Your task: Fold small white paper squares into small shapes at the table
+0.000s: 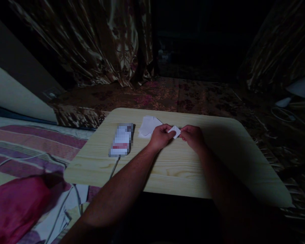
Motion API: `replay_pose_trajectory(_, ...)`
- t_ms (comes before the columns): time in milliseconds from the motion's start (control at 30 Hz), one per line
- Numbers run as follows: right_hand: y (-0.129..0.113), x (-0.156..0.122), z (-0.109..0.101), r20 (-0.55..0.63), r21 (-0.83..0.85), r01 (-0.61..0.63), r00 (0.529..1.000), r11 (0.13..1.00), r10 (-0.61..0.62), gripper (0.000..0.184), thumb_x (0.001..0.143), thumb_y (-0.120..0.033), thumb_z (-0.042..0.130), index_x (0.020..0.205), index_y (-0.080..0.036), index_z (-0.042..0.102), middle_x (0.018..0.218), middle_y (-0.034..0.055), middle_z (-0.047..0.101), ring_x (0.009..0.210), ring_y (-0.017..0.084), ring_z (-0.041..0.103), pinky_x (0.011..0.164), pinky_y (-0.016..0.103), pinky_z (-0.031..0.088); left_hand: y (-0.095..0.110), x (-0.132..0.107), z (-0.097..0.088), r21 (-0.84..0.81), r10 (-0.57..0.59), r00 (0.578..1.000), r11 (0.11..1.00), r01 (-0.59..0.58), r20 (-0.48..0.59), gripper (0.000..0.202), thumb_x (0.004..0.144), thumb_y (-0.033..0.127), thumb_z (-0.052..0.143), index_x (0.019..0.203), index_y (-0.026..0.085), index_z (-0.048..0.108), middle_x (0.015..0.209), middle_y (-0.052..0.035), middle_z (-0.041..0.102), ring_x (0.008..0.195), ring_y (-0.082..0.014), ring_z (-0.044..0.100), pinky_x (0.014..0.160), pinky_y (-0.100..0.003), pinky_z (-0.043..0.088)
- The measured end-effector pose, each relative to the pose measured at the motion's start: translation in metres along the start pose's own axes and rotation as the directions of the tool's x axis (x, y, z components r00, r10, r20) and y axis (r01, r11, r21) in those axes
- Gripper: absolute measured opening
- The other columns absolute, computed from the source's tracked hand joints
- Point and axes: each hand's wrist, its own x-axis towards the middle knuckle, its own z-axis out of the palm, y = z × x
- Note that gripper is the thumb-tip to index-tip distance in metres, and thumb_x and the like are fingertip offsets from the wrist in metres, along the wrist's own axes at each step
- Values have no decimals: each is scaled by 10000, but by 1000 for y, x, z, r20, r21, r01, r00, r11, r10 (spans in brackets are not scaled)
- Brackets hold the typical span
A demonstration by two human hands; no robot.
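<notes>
Small white paper piece [177,130] over the worktop [173,166], between both hands. Our left hand [160,138] has its grip closed on it, thumb on top; our right hand [194,136] pinches its right corner. We note white sheets [147,125] beside the left hand, blurred smartphone [122,139] farther left.

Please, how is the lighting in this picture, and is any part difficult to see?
Head view: dim overall, the table darkening toward its right side; head view: nearly black at the top between the curtains; head view: the phone-like device is pixelated, unreadable, while the held paper looks pale.
</notes>
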Motion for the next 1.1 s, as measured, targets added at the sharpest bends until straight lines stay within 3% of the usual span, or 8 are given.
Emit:
replay_pose_trajectory(233, -3, -1, 1, -8, 36, -32, 999, 999, 32, 132, 667, -270, 605, 719, -163, 663, 584, 15, 666, 474, 136, 550, 443, 237, 401, -1, 0, -2, 11, 14, 999, 1000, -13, -37, 315, 679, 376, 730, 882, 145, 661, 630, 16, 597, 486, -76, 464, 464, -205, 331)
replay_pose_trajectory(367, -4, -2, 0, -9, -29, -21, 1000, 999, 21, 121, 673, -282, 594, 662, -170, 638, 559, 6, 643, 459, 124, 522, 438, 234, 383, 0, 0, -2, 5, 51, 996, 999, -50, -78, 397, 672, 340, 747, 1022, 173, 663, 604, 35, 574, 463, -68, 447, 450, -195, 319)
replay_pose_trajectory(567, -2, -1, 0, -4, -25, -10, 1000, 1000, 10, 149, 693, -302, 581, 682, -171, 651, 578, 8, 648, 478, 122, 526, 450, 232, 382, 3, -1, -1, -61, 62, 995, 996, -66, -78, 337, 676, 344, 749, 949, 156, 686, 560, 41, 539, 440, -59, 402, 436, -198, 306)
replay_pose_trajectory(733, -3, -2, -1, -10, -50, -5, 1000, 999, 5, 137, 691, -298, 593, 645, -174, 632, 532, -5, 608, 464, 119, 500, 436, 233, 354, 0, 1, -1, -93, 64, 995, 993, -71, -74, 317, 704, 359, 720, 929, 136, 716, 600, 12, 594, 490, -71, 450, 494, -209, 355)
replay_pose_trajectory(933, -8, -2, 2, 2, 33, 11, 1000, 999, -11, 223, 707, -335, 635, 840, -161, 673, 564, -12, 614, 479, 121, 517, 458, 237, 385, -3, 5, -4, -38, 80, 990, 996, -84, -113, 292, 738, 302, 663, 957, 127, 745, 736, -41, 681, 606, -102, 535, 567, -224, 411)
replay_pose_trajectory(1100, -10, -3, 4, -3, 82, 37, 999, 996, -37, 249, 700, -317, 666, 888, -154, 665, 622, -6, 634, 491, 108, 525, 471, 229, 401, -3, 3, -3, 21, 85, 995, 996, -84, -53, 288, 761, 298, 634, 965, 133, 753, 643, -15, 624, 530, -78, 449, 499, -209, 340)
